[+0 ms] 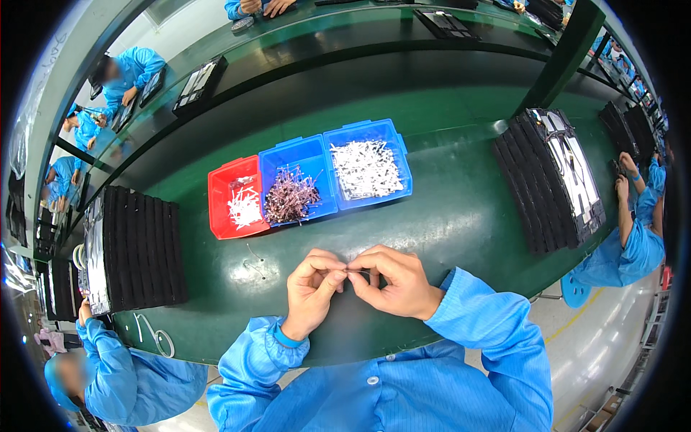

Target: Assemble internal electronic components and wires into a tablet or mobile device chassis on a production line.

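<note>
My left hand point(309, 294) and my right hand point(397, 282) meet fingertip to fingertip over the near part of the green table. Both are closed in a pinch on one thin, dark, wire-like piece point(355, 271), mostly covered by the fingers; its exact kind is too small to tell. Left of my hands, a few loose thin wired parts point(256, 269) lie on the table. Beyond the hands stand a red bin point(218, 205) with slim white pieces, a blue bin point(289, 153) heaped with reddish-brown wired parts point(291, 197), and another blue bin point(381, 130) full of small white parts point(366, 170).
Stacks of black trays stand at the left point(147, 248) and right point(534, 180) of the table point(446, 216). A white cable loop point(166, 344) lies at the near left edge. Co-workers in blue sit on both sides. A dark post point(561, 61) rises at the far right.
</note>
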